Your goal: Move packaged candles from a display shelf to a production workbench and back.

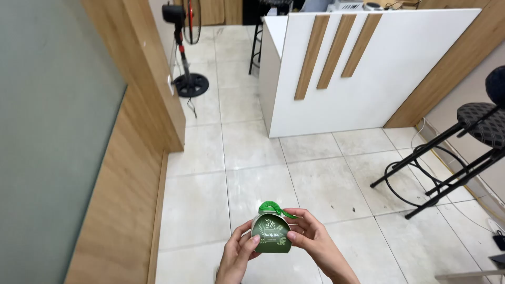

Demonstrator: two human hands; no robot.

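I see a small green favour box (271,232) held upright low in view, its curled top tab pointing up and away — long axis vertical. My left hand (238,256) and right hand (314,243) pinch its sides with fingertips. Open tiled floor (252,152) lies ahead; a white counter (368,68) and black stool (463,142) stand well apart.

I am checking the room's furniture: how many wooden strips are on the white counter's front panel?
3. The wooden strips slant side by side on the white counter: the left strip, the middle strip and the right strip. The counter's other faces are hidden.
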